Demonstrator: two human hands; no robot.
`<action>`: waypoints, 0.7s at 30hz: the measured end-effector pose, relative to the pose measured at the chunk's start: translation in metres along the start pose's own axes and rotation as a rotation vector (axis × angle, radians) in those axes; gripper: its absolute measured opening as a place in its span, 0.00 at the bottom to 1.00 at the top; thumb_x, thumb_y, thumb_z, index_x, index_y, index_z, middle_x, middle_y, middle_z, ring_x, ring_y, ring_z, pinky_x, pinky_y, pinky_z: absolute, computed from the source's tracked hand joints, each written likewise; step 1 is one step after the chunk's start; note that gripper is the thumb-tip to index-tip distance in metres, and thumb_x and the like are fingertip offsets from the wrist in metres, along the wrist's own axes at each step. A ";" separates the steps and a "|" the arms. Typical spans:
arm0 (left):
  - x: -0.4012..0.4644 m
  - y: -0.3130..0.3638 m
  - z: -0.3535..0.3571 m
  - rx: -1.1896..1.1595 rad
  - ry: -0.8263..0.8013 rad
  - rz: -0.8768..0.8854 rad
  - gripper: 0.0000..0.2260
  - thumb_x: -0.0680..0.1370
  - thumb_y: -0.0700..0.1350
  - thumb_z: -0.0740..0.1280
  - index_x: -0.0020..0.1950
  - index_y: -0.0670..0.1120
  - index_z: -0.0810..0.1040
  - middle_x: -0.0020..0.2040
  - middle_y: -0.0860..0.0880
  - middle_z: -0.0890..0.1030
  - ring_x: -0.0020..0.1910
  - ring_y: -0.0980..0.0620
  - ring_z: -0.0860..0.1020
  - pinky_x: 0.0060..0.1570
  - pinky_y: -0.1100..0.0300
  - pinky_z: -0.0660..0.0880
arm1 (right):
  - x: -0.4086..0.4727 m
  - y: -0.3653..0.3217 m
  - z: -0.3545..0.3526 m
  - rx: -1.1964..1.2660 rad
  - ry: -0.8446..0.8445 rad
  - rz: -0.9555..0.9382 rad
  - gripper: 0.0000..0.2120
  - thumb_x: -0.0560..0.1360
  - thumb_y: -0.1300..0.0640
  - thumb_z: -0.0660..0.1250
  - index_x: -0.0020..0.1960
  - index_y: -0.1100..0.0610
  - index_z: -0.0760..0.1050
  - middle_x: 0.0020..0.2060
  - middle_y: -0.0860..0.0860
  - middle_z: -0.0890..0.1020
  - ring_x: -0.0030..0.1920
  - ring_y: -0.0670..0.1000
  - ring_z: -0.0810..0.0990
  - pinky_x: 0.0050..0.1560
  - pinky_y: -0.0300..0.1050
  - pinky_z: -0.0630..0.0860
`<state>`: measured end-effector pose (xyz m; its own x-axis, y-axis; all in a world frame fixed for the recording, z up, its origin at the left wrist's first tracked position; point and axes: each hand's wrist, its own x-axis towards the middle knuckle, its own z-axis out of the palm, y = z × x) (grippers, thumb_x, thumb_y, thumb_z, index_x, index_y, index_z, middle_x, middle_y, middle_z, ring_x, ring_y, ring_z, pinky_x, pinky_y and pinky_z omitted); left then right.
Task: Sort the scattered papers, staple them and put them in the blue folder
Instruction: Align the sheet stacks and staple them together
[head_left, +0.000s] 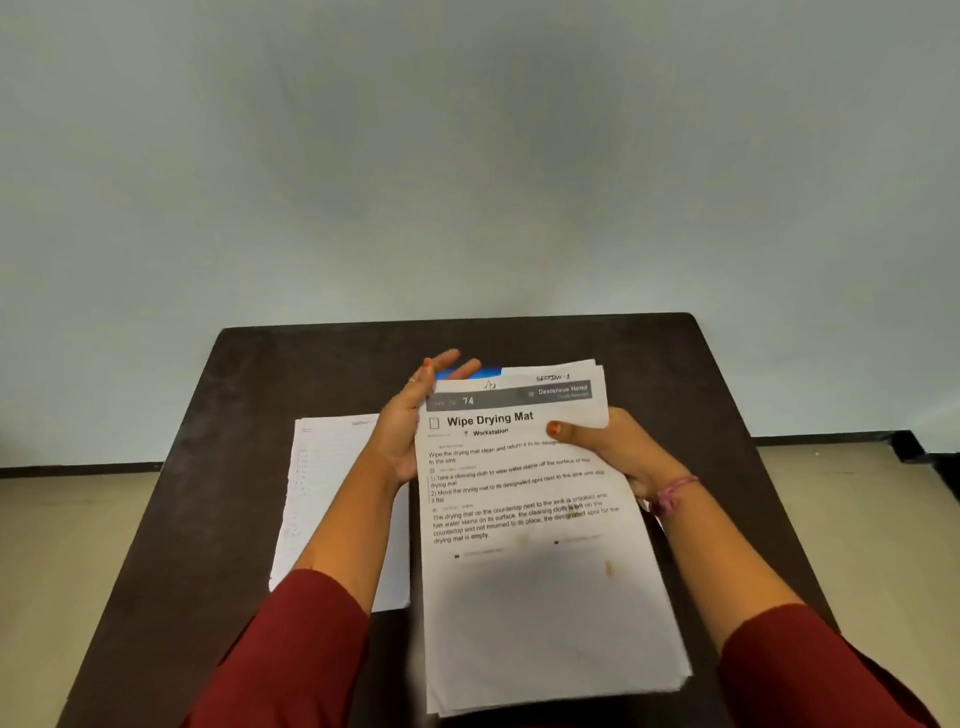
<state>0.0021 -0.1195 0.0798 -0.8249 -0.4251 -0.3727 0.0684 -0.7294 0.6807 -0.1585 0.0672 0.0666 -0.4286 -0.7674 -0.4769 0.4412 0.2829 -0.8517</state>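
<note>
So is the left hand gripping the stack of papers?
No, the left hand is flat and open against the stack of papers; the right hand grips it.

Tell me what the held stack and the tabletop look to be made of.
Stack of papers: thin matte white printer paper, going by the printed text and the fanned sheet edges at its near end. Tabletop: dark brown, probably laminate or painted wood, with a dull, faintly mottled finish; the exact material is unclear.
</note>
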 end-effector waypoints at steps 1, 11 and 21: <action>0.000 -0.003 0.000 0.046 0.017 -0.026 0.14 0.79 0.55 0.59 0.52 0.47 0.77 0.64 0.45 0.78 0.60 0.41 0.78 0.58 0.40 0.75 | 0.000 0.006 0.000 -0.013 0.002 0.006 0.16 0.72 0.64 0.70 0.59 0.61 0.77 0.53 0.60 0.83 0.51 0.59 0.83 0.48 0.53 0.82; 0.004 -0.030 0.002 0.137 0.135 -0.166 0.29 0.81 0.59 0.53 0.26 0.49 0.79 0.54 0.44 0.83 0.59 0.39 0.78 0.62 0.38 0.71 | 0.006 0.036 -0.015 0.056 0.015 0.019 0.20 0.74 0.62 0.69 0.65 0.59 0.73 0.57 0.59 0.81 0.57 0.61 0.81 0.57 0.64 0.76; -0.004 -0.065 -0.037 0.293 0.230 -0.221 0.12 0.82 0.47 0.60 0.58 0.42 0.77 0.54 0.41 0.83 0.51 0.45 0.82 0.46 0.52 0.81 | 0.017 0.061 -0.030 0.034 0.109 0.067 0.17 0.72 0.63 0.70 0.61 0.60 0.75 0.55 0.60 0.82 0.55 0.62 0.81 0.56 0.63 0.77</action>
<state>0.0220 -0.0898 0.0136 -0.6530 -0.4082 -0.6379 -0.2854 -0.6476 0.7065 -0.1626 0.0893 0.0000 -0.4798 -0.6799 -0.5546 0.4973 0.3100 -0.8103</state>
